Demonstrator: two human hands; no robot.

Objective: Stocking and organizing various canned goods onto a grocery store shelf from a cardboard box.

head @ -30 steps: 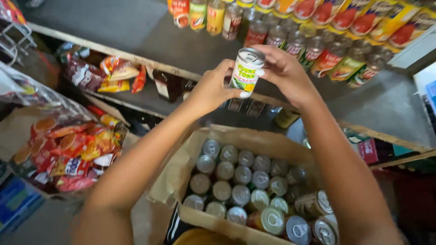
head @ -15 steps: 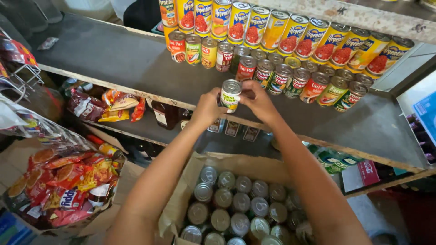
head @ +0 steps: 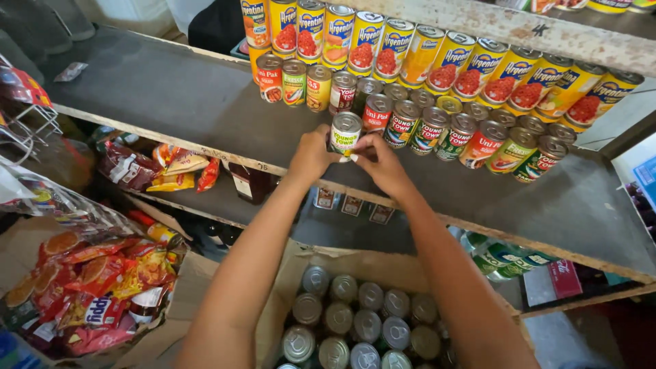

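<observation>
Silver-topped can [head: 345, 134], green-white label, upright on shelf [head: 205, 102] near front edge; left hand [head: 312, 154] and right hand [head: 380, 162] grasp it; base hidden by fingers.

Both arms are showing bare from the elbows down, with no sleeves reaching into view. The left hand [head: 313, 154] and right hand [head: 383, 164] are wearing no gloves, rings or watches.
</observation>
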